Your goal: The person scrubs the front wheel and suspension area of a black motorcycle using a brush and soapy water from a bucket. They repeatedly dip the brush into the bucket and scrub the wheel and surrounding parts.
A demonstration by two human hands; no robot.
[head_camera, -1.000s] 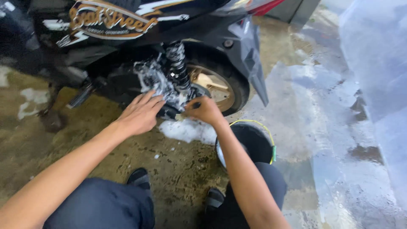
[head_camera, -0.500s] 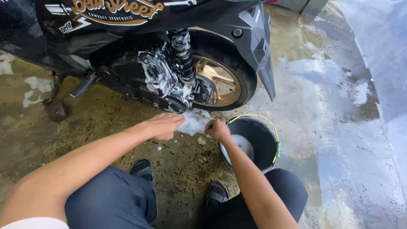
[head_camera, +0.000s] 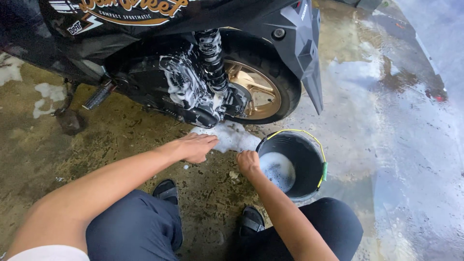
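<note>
Wet, stained concrete beside a soapy scooter.
Left hand [head_camera: 195, 147] hovers flat and empty above the floor; right hand [head_camera: 248, 162] is fisted, contents unclear, at the black bucket [head_camera: 309, 166] of suds beside the rear wheel [head_camera: 263, 89].

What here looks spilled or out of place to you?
A patch of white foam lies on the wet floor under the soapy engine case, between the left hand and the black bucket. Nothing looks damaged.

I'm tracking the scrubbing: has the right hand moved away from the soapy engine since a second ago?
Yes. The right hand has dropped from the engine to the bucket rim on the floor.
</note>
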